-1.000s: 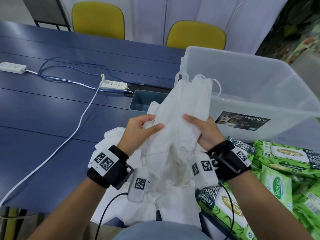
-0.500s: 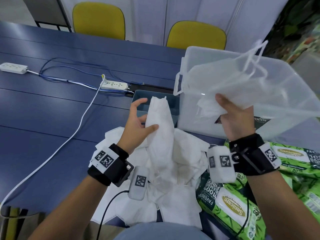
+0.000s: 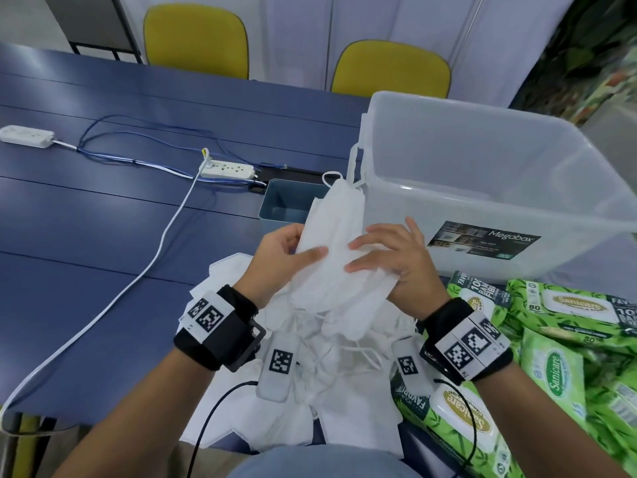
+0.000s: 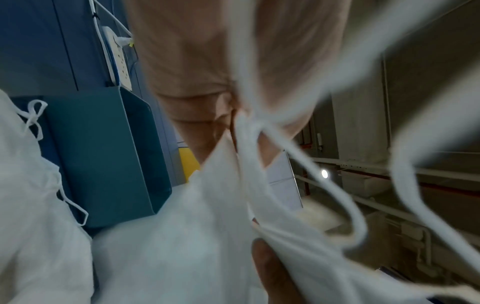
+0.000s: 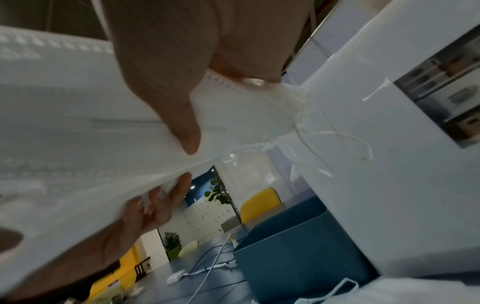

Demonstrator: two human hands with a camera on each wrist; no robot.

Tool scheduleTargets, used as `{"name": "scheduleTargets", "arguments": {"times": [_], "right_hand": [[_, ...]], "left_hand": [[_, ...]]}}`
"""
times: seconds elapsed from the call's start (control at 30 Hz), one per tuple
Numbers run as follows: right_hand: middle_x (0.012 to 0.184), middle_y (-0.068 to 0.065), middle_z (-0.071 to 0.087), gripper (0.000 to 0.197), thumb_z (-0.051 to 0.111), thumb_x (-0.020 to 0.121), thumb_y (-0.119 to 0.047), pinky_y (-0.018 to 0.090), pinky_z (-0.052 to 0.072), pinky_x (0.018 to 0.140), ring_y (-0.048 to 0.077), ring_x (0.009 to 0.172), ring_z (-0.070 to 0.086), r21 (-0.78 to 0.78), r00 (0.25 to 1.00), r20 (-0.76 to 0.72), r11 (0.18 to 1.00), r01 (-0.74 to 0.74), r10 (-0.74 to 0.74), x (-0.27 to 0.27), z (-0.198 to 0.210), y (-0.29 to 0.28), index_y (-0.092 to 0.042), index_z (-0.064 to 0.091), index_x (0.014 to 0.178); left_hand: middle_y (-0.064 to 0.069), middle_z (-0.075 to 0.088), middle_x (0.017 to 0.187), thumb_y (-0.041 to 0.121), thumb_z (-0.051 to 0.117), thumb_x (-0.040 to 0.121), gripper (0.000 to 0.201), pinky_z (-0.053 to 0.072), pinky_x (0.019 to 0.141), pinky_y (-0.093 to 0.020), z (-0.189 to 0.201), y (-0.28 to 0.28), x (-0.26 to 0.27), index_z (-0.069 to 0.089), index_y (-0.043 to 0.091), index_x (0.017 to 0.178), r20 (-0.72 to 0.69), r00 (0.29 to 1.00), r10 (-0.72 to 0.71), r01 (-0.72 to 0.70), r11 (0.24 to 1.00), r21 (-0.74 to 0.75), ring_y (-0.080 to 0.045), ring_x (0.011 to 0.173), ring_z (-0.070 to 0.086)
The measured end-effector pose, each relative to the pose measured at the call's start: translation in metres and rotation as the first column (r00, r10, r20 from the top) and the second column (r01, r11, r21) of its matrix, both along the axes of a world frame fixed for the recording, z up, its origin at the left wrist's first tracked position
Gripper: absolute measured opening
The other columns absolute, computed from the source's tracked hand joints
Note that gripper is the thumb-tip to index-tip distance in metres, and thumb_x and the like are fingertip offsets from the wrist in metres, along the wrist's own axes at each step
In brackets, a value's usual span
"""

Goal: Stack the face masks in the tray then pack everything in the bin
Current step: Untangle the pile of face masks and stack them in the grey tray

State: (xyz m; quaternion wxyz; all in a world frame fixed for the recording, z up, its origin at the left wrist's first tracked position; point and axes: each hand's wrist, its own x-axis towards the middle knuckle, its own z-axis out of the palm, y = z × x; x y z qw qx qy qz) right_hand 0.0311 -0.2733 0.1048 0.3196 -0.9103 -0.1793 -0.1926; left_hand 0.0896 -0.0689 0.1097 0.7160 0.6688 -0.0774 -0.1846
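Both hands hold one bundle of white face masks (image 3: 336, 236) up over the table's near edge. My left hand (image 3: 287, 253) grips its left side, thumb on top. My right hand (image 3: 389, 257) grips its right side, thumb (image 5: 187, 131) pressed on the fabric. Ear loops (image 4: 337, 185) dangle below. More loose masks (image 3: 331, 391) lie heaped under my wrists. The small blue tray (image 3: 275, 205) stands just beyond the bundle, its inside showing nothing. The clear plastic bin (image 3: 482, 174) stands to the right of it, nothing visible in it.
Green wet-wipe packs (image 3: 565, 339) are piled at the right front. A white power strip (image 3: 227, 169) with cables lies behind the tray, another power strip (image 3: 26, 136) far left. A white cable (image 3: 138, 277) crosses the blue table (image 3: 86, 236). Two yellow chairs (image 3: 196, 39) stand behind.
My right hand, which had lifted masks up over the bin, has come back down and laid them against those in my left hand. Both hands now hold one bundle.
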Motion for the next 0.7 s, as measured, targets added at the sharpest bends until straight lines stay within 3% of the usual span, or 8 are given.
{"name": "scheduleTargets", "arguments": {"times": [0.1, 0.17, 0.23, 0.33, 0.4, 0.47, 0.57, 0.7], "right_hand": [[0.096, -0.014, 0.064, 0.044, 0.077, 0.067, 0.006, 0.028, 0.042, 0.092, -0.001, 0.094, 0.059, 0.204, 0.996, -0.061, 0.976, 0.077, -0.065, -0.001, 0.003, -0.007, -0.029, 0.071, 0.093], [0.095, -0.012, 0.065, 0.037, 0.078, 0.072, 0.005, 0.016, 0.047, 0.076, -0.009, 0.085, 0.061, 0.422, 0.972, -0.189, 0.882, 0.210, -0.141, -0.004, 0.013, -0.007, -0.015, 0.066, 0.101], [0.099, -0.012, 0.063, 0.038, 0.075, 0.078, -0.006, 0.012, 0.049, 0.071, -0.009, 0.085, 0.062, 0.598, 0.940, -0.280, 0.730, 0.330, -0.196, -0.005, 0.018, -0.006, -0.012, 0.054, 0.109], [0.097, -0.004, 0.065, 0.022, 0.063, 0.089, -0.011, 0.020, 0.053, 0.068, 0.005, 0.082, 0.066, 0.753, 0.911, -0.388, 0.522, 0.400, -0.140, 0.000, 0.015, -0.003, -0.015, 0.047, 0.103], [0.104, 0.004, 0.068, 0.016, 0.058, 0.090, -0.015, 0.028, 0.055, 0.077, 0.012, 0.090, 0.067, 0.821, 0.912, -0.407, 0.419, 0.387, -0.047, 0.003, 0.013, 0.001, -0.013, 0.053, 0.106], [0.112, 0.010, 0.067, 0.027, 0.057, 0.087, -0.020, 0.035, 0.054, 0.088, 0.020, 0.100, 0.066, 0.839, 0.912, -0.410, 0.397, 0.371, 0.014, 0.004, 0.012, 0.007, -0.008, 0.058, 0.112], [0.112, 0.011, 0.068, 0.018, 0.052, 0.095, -0.013, 0.040, 0.051, 0.094, 0.024, 0.104, 0.065, 0.828, 0.903, -0.428, 0.406, 0.387, 0.013, 0.007, 0.014, 0.013, -0.008, 0.062, 0.110], [0.113, 0.011, 0.066, 0.019, 0.045, 0.099, -0.008, 0.043, 0.049, 0.097, 0.025, 0.105, 0.063, 0.826, 0.899, -0.438, 0.388, 0.409, -0.016, 0.012, 0.015, 0.018, -0.009, 0.060, 0.110]], "left_hand": [[-0.003, 0.071, 0.094, -0.001, 0.066, 0.083, 0.022, 0.053, 0.081, -0.040, -0.003, 0.002, -0.001, 0.058, 0.015, 0.096, 0.036, 0.998, 0.048, -0.049, 0.999, 0.018, -0.018, 0.083, 0.065], [-0.012, 0.068, 0.103, -0.004, 0.062, 0.085, 0.033, 0.052, 0.087, -0.050, -0.007, 0.005, 0.000, 0.050, 0.020, 0.105, 0.038, 0.997, 0.061, -0.061, 0.998, 0.002, -0.026, 0.090, 0.064], [-0.018, 0.067, 0.107, -0.008, 0.058, 0.087, 0.055, 0.051, 0.089, -0.051, -0.007, 0.005, -0.001, 0.039, 0.031, 0.119, 0.036, 0.998, 0.047, -0.046, 0.998, -0.038, -0.029, 0.094, 0.063], [-0.018, 0.066, 0.108, -0.014, 0.055, 0.085, 0.079, 0.052, 0.086, -0.045, -0.010, 0.003, -0.002, 0.031, 0.049, 0.127, 0.052, 0.999, -0.005, 0.009, 0.997, -0.081, -0.030, 0.097, 0.063], [-0.011, 0.064, 0.116, -0.016, 0.055, 0.083, 0.071, 0.052, 0.088, -0.041, -0.011, 0.002, -0.002, 0.046, 0.040, 0.124, 0.105, 0.994, -0.034, 0.038, 0.999, -0.032, -0.025, 0.105, 0.062], [0.002, 0.065, 0.117, -0.015, 0.056, 0.081, 0.051, 0.048, 0.089, -0.030, -0.011, -0.001, -0.003, 0.064, 0.027, 0.110, 0.185, 0.982, -0.045, 0.032, 0.997, 0.073, -0.012, 0.110, 0.059], [0.015, 0.071, 0.101, -0.003, 0.059, 0.087, 0.029, 0.041, 0.086, -0.016, -0.006, -0.007, -0.007, 0.072, 0.022, 0.091, 0.174, 0.983, -0.056, 0.042, 0.996, 0.084, 0.002, 0.100, 0.062], [0.010, 0.072, 0.103, 0.030, 0.059, 0.091, 0.020, 0.040, 0.100, -0.026, -0.007, -0.012, -0.004, 0.075, 0.018, 0.089, 0.047, 0.999, -0.007, 0.007, 1.000, -0.019, -0.005, 0.112, 0.059]]}}
